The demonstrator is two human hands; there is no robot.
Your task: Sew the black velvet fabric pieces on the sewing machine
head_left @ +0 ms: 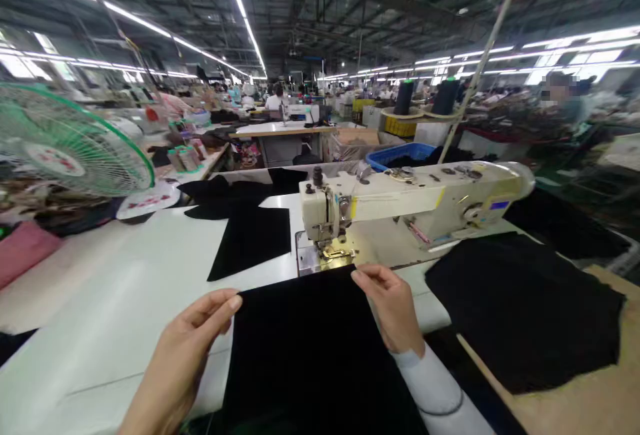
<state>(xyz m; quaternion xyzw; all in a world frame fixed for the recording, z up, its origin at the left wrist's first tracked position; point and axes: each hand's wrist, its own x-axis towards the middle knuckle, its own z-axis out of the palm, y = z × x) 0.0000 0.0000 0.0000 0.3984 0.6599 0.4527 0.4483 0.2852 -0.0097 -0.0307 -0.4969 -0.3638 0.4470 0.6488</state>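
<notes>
It was a garment factory: a sewing machine (400,211) at twelve o'clock, long worktables (125,275), thread cones (403,97) beyond.

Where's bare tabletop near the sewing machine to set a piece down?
Free: white table left of the held black fabric, between left hand, cut black piece and fan. Crowded: right of the sewing machine, covered by a black fabric pile.

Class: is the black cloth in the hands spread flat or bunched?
Spread flat: the black cloth lies smooth, with the left hand and right hand holding its far corners.
</notes>
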